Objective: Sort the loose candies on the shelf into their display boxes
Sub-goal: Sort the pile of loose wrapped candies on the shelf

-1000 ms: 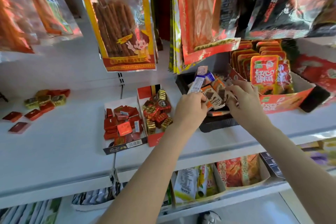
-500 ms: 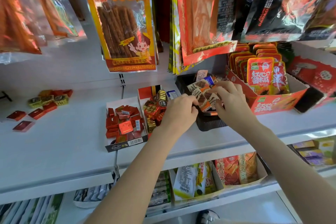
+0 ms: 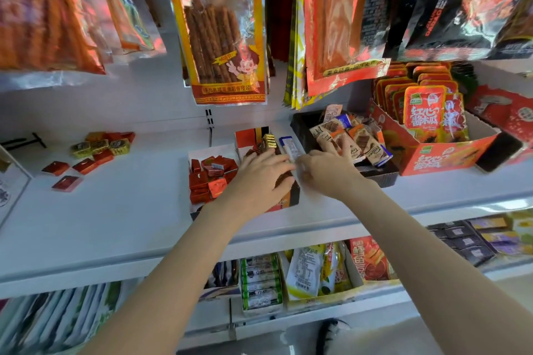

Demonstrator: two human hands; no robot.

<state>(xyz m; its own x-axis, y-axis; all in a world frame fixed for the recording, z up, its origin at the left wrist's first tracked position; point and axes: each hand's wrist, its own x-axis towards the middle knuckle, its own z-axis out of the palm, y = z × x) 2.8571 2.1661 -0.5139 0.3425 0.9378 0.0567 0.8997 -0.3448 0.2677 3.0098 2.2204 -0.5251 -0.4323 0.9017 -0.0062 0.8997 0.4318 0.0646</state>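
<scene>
Left hand is being laid palm-down, fingers relaxed, over the red-and-gold candy box. A white-wrapped candy is being pinched at the right hand fingertips, beside the black box. Loose candies are lying well left on the shelf.

The left hand covered most of the red-and-gold candy box. The right hand was blurred, its fingertips unclear.
</scene>
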